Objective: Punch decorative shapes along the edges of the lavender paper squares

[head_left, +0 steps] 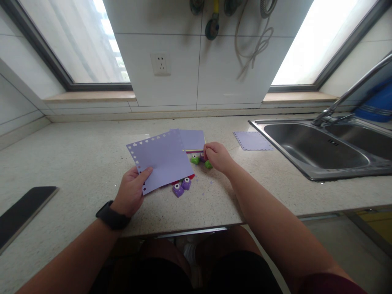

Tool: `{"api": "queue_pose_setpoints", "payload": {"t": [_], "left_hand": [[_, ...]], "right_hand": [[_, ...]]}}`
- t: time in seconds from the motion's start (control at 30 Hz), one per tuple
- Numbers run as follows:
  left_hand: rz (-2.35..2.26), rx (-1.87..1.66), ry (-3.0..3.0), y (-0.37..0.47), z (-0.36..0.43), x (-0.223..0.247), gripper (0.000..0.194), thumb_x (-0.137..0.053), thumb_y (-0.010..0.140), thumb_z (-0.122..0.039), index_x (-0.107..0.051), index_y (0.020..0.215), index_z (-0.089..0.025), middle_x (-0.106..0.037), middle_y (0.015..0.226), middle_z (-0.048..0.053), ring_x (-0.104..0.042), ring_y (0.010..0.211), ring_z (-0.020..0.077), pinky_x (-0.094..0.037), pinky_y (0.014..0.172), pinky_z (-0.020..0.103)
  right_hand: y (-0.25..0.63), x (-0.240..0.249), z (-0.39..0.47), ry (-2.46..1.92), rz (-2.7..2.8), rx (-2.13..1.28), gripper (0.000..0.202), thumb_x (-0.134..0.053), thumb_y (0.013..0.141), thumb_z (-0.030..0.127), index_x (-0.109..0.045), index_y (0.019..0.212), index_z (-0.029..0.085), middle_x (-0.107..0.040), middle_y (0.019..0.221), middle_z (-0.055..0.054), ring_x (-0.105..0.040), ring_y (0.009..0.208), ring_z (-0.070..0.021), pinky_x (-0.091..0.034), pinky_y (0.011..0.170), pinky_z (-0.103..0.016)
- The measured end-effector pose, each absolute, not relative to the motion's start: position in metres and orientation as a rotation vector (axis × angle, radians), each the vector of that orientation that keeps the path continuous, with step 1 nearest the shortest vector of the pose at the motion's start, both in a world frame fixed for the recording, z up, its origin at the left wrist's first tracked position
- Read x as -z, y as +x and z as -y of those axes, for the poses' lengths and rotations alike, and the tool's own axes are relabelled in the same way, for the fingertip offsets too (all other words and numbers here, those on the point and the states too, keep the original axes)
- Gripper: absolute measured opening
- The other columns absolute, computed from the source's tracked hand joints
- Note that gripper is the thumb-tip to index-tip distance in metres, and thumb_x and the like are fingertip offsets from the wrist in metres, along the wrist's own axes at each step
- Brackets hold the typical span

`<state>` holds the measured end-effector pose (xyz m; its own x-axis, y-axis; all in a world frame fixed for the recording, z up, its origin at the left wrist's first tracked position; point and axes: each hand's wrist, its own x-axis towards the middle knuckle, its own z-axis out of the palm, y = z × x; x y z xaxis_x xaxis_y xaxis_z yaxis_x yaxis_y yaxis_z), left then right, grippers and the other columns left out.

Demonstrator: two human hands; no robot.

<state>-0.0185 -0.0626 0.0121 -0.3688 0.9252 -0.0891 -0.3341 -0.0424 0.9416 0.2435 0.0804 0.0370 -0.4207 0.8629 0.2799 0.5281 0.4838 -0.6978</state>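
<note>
My left hand grips a light purple sheet of paper, thumb on top, tilted above the counter. Small shapes such as stars and hearts are cut through its top and left edges. My right hand is closed beside a group of small craft punches; its fingertips are turned away, so what they hold cannot be made out. Near it are a green craft punch and a second green one, with a purple one partly hidden between. Two purple craft punches lie below the sheet, beside something red partly covered by it.
A stack of coloured paper, purple on top, lies behind the held sheet. Another punched purple sheet rests by the steel sink. Tiny purple cut-outs dot the counter. A flat black object is at left.
</note>
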Motion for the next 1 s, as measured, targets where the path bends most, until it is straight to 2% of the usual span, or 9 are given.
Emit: {"api": "queue_pose_setpoints", "payload": {"t": [0.03, 0.1, 0.43, 0.6, 1.0], "left_hand": [[-1.221, -1.61, 0.721, -0.0186, 0.0625, -0.0122, 0.042, -0.093, 0.068, -0.035, -0.077, 0.101, -0.016, -0.08, 0.088, 0.004, -0.075, 0.077, 0.0203, -0.064, 0.07, 0.031], [-1.22, -1.61, 0.724, -0.0184, 0.0625, -0.0126, 0.042, -0.093, 0.068, -0.035, -0.077, 0.102, -0.016, -0.08, 0.088, 0.004, -0.075, 0.077, 0.0203, -0.064, 0.07, 0.031], [-1.229, -1.603, 0.734, -0.0173, 0.0639, -0.0155, 0.04, -0.092, 0.067, -0.034, -0.076, 0.098, -0.016, -0.079, 0.089, 0.005, -0.073, 0.073, 0.0194, -0.063, 0.07, 0.031], [-1.266, -1.594, 0.745, -0.0172, 0.0634, -0.0158, 0.034, -0.089, 0.069, -0.035, -0.076, 0.096, -0.019, -0.079, 0.089, 0.006, -0.074, 0.078, 0.0242, -0.063, 0.07, 0.035], [-1.262, -1.613, 0.736, -0.0176, 0.0626, -0.0131, 0.037, -0.091, 0.066, -0.035, -0.078, 0.097, -0.02, -0.079, 0.089, 0.005, -0.074, 0.077, 0.0234, -0.062, 0.069, 0.034]], "right_hand": [[0.2438, -0.0372, -0.0799, -1.164, 2.094, -0.718, 0.03, -0.045, 0.079, 0.009, -0.054, 0.055, 0.022, -0.059, 0.057, -0.001, -0.056, 0.062, -0.0186, -0.044, 0.066, -0.034], [0.244, -0.0371, -0.0793, -1.178, 2.076, -0.744, 0.028, -0.045, 0.079, 0.01, -0.055, 0.055, 0.022, -0.058, 0.055, 0.0, -0.054, 0.059, -0.0172, -0.039, 0.06, -0.032], [0.2432, -0.0371, -0.0803, -1.133, 2.163, -0.676, 0.032, -0.046, 0.082, 0.009, -0.053, 0.054, 0.022, -0.06, 0.058, -0.001, -0.056, 0.062, -0.018, -0.04, 0.064, -0.032], [0.2433, -0.0375, -0.0801, -1.126, 2.202, -0.64, 0.032, -0.046, 0.083, 0.009, -0.053, 0.054, 0.022, -0.062, 0.059, -0.002, -0.056, 0.063, -0.0177, -0.04, 0.064, -0.032], [0.2446, -0.0367, -0.0809, -1.109, 2.227, -0.634, 0.032, -0.047, 0.083, 0.009, -0.055, 0.055, 0.022, -0.059, 0.058, -0.002, -0.056, 0.063, -0.0179, -0.039, 0.064, -0.032]]}}
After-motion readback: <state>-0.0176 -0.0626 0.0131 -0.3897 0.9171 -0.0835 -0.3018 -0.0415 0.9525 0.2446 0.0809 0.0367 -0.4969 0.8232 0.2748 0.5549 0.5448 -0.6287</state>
